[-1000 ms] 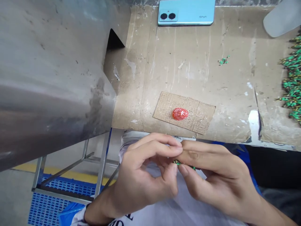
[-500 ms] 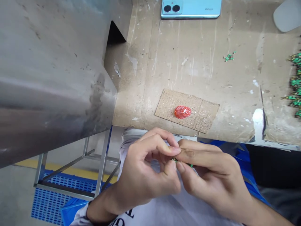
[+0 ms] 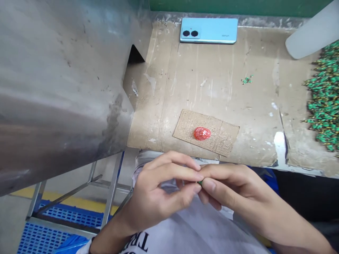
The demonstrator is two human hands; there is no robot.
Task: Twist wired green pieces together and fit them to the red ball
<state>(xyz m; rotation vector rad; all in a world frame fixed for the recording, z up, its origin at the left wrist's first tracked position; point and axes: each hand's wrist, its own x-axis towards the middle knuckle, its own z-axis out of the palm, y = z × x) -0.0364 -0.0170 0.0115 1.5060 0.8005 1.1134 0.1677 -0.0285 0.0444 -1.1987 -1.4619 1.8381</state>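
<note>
The left hand and right hand pinch a tiny green component between tightly closed fingers at six o'clock, below the scuffed tan desk; a heap of similar green pieces lies at three o'clock.

A green wall along the far edge of a workbench, its top scuffed, stained and patched with worn cardboard. At left, a large dull galvanized steel panel, smudged and angled across the view. Below, a metal frame on grey floor, with a yellow floor stripe and blue plastic grating. Even, diffuse light throughout.
</note>
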